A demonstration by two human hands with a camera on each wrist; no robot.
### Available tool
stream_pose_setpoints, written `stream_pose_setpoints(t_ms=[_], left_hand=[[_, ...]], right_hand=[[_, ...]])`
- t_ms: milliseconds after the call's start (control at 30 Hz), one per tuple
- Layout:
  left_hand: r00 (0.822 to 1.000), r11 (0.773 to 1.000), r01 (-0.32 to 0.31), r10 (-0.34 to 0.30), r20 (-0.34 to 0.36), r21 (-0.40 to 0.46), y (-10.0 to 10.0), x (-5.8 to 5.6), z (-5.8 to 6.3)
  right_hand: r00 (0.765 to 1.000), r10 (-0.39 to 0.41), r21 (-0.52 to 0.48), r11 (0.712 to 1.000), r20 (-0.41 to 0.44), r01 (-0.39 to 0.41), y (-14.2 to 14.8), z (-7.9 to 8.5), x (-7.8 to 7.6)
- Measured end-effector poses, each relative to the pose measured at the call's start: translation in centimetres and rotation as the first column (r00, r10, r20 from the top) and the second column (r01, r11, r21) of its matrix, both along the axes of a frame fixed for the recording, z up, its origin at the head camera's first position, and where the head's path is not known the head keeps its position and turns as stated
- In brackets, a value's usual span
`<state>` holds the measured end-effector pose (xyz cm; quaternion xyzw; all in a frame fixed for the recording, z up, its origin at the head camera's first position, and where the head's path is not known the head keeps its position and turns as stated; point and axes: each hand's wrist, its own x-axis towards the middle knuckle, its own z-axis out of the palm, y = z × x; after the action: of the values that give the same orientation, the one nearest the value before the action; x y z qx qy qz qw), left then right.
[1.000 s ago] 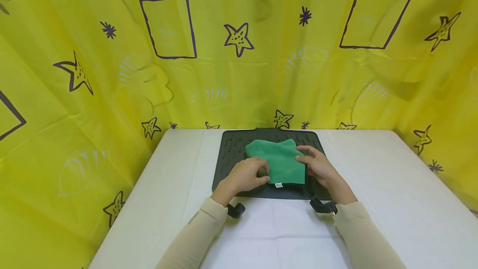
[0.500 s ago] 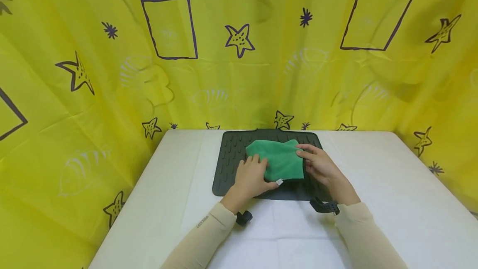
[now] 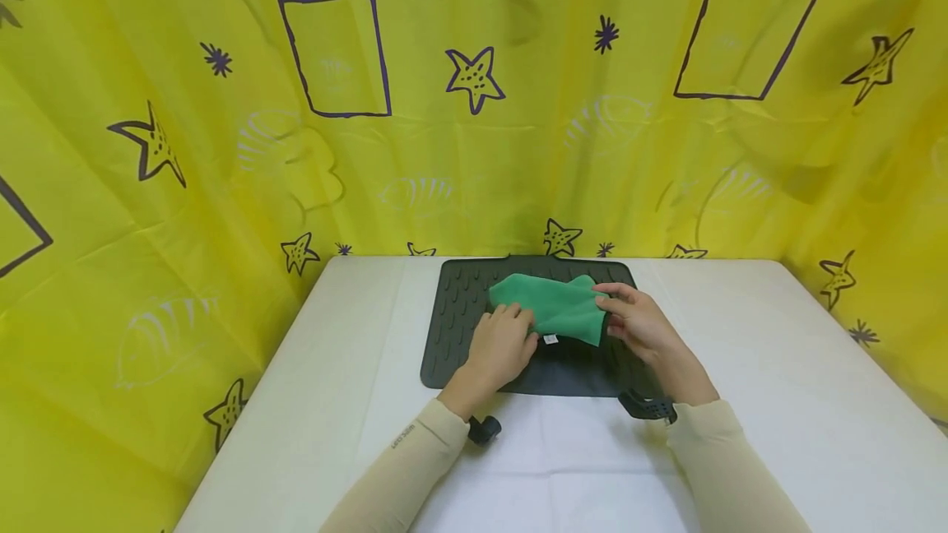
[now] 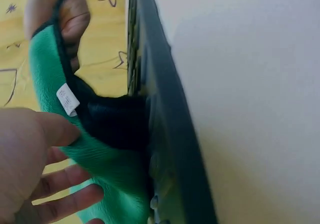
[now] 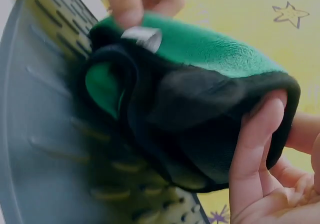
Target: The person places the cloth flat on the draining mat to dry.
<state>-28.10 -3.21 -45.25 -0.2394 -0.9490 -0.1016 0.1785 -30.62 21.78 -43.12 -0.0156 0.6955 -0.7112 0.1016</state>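
Note:
A cloth (image 3: 563, 311), green on one face and dark on the other, stands partly raised in a loose fold above the dark ridged mat (image 3: 563, 373). My right hand (image 3: 644, 327) grips its right side; in the right wrist view, fingers (image 5: 257, 144) reach inside the dark fold. At the left part of the cloth is my left hand (image 3: 499, 348). Its thumb presses the green face near the white tag (image 4: 67, 100), and its other fingers (image 4: 72, 196) lie spread over the green farther along. In the right wrist view, the dark underside curls into a loop.
The mat lies at the far edge of a white table (image 3: 355, 327). Behind it hangs a yellow curtain (image 3: 474, 171) with dark stars and frames drawn on it. A dark band (image 3: 646, 405) is on the right wrist, and a dark wrist device (image 3: 485, 430) on the left.
The cloth's front edge with the tag has risen and moved away from me. My left hand has shifted forward onto the cloth, its thumb drawing nearer its fingers. The right hand moved slightly rightward.

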Motion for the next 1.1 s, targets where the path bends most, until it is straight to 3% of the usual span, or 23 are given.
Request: stream_pose_setpoints(t_ms=[167, 333, 500, 600, 700, 800, 867, 967, 1100], left_hand=[[0.999, 0.990, 0.027, -0.032, 0.032, 0.136, -0.3, -0.3, 0.8], [0.998, 0.982, 0.048, -0.056, 0.036, 0.182, -0.3, -0.4, 1.1], [0.982, 0.966, 0.114, -0.145, 0.121, 0.234, -0.5, -0.4, 0.9], [0.968, 0.960, 0.165, -0.202, 0.151, 0.228, -0.7, -0.4, 0.6], [0.968, 0.970, 0.200, -0.217, 0.123, 0.141, -1.0, -0.6, 0.4], [0.986, 0.986, 0.160, -0.163, 0.047, 0.053, -1.2, -0.9, 0.3], [0.995, 0.994, 0.100, -0.100, -0.009, 0.048, -1.5, -1.1, 0.3], [0.997, 0.989, 0.011, 0.000, -0.078, 0.146, -2.4, -1.7, 0.5], [0.986, 0.946, -0.080, 0.123, -0.117, 0.315, -3.8, -2.6, 0.9]], right_hand=[[0.999, -0.031, 0.012, 0.999, 0.006, 0.031, 0.9, -0.2, -0.1], [0.999, -0.029, 0.008, 1.000, -0.015, 0.029, 1.3, -0.3, -0.3], [0.999, -0.027, 0.062, 0.998, -0.028, 0.028, 1.3, -0.6, -0.4], [0.999, -0.028, 0.088, 0.996, -0.031, 0.030, 1.3, -0.9, -0.4], [0.999, -0.034, 0.112, 0.993, -0.034, 0.038, 1.5, -1.2, -0.5], [0.998, -0.046, 0.102, 0.994, -0.031, 0.049, 1.9, -1.4, -0.6], [0.998, -0.058, 0.086, 0.994, -0.025, 0.060, 2.2, -1.4, -0.6], [0.998, -0.061, 0.060, 0.996, -0.028, 0.063, 2.6, -1.1, -0.5], [0.997, -0.059, 0.036, 0.998, -0.042, 0.060, 3.2, -0.6, -0.4]])
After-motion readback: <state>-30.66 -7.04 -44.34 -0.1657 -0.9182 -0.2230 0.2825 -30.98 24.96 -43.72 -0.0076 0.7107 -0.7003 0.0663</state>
